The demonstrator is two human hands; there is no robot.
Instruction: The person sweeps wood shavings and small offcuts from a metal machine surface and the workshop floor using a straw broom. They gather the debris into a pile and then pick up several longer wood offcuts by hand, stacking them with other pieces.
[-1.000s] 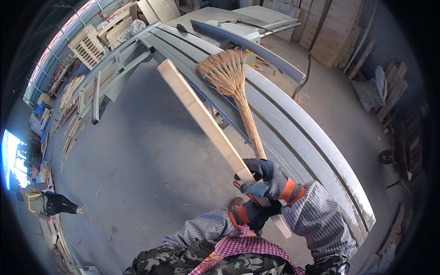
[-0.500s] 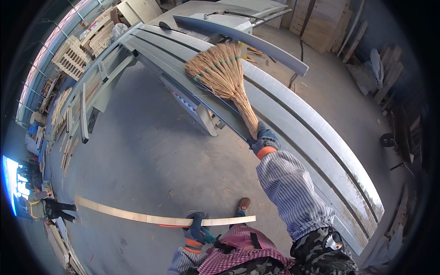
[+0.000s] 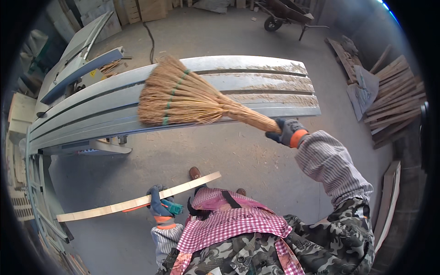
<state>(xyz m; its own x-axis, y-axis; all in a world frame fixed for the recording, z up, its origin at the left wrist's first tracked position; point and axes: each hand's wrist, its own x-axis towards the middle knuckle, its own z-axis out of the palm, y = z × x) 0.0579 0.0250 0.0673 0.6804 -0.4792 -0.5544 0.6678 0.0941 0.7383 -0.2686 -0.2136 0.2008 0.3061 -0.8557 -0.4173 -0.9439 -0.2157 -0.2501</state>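
Observation:
My right hand (image 3: 289,131), in a dark glove with an orange cuff, is closed round the handle of a straw broom (image 3: 183,96). The broom's bristles fan out to the left over a long grooved metal table (image 3: 247,63); whether they touch it I cannot tell. Low in front of me, my gloved left hand (image 3: 159,201) is closed round a long, thin wooden strip (image 3: 107,209). A teal object (image 3: 173,207) and an orange-red edge show beside that hand; their kind is unclear.
Sawdust (image 3: 275,82) lies along the table's right end. A blue-grey fence bar (image 3: 82,75) stands at its left. Beyond are a wheelbarrow (image 3: 286,13) and, at right, stacked timber (image 3: 394,101). A black cable (image 3: 150,41) runs over the floor.
The view has swung round to the right, bringing the table's dusty end and the wheelbarrow into sight. The broom has moved along the table toward that end. Both hands keep their hold.

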